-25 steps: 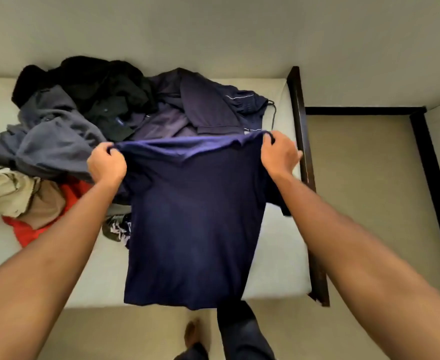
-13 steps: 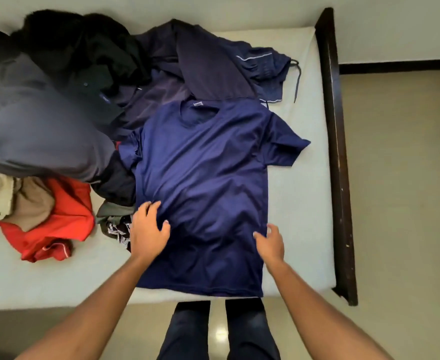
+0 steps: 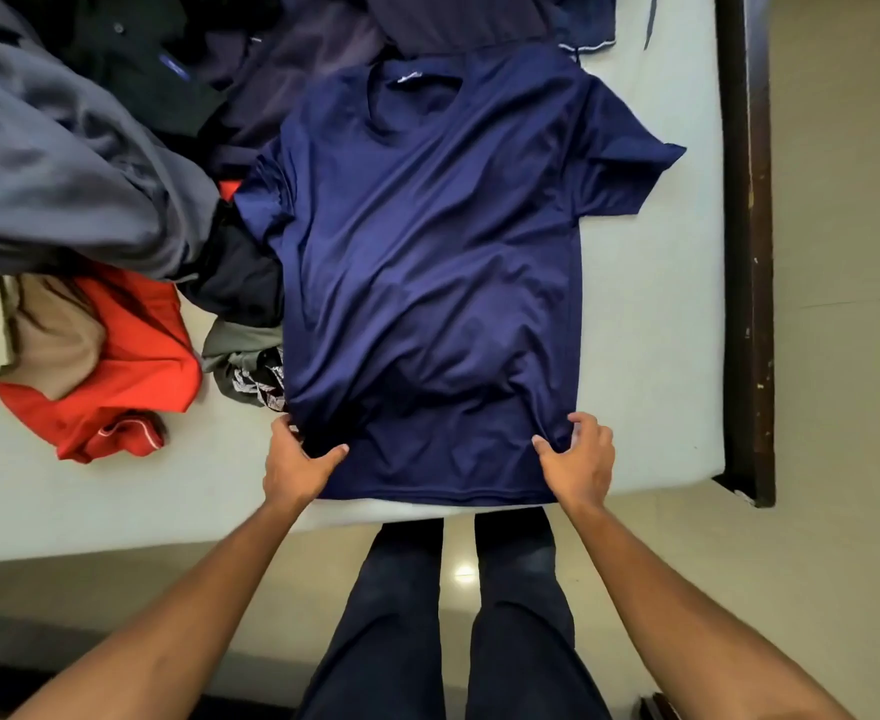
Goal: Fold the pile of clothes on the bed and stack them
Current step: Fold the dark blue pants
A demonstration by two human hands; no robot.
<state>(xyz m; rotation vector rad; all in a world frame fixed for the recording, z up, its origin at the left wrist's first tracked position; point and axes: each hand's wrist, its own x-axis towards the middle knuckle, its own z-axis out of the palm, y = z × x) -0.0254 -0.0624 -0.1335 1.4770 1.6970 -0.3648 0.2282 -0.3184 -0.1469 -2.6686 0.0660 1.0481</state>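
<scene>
Bed (image 3: 651,356): spans the view from 9 through 12 to 3 o'clock.
Pile of clothes (image 3: 64,158): unfolded, at 10 o'clock on the bed, touching the shirt's left edge.
Navy T-shirt (image 3: 427,252): spread flat at centre, collar toward 12 o'clock, hem at the bed's near edge.
Left hand (image 3: 297,465): pinches the shirt's 7 o'clock corner, thumb on top.
Right hand (image 3: 578,459): pinches the 5 o'clock corner, fingers curled round the side edge.

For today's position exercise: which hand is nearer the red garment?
Left. The left hand grips the blue shirt near the red garment; the right hand grips the shirt's far side.
</scene>
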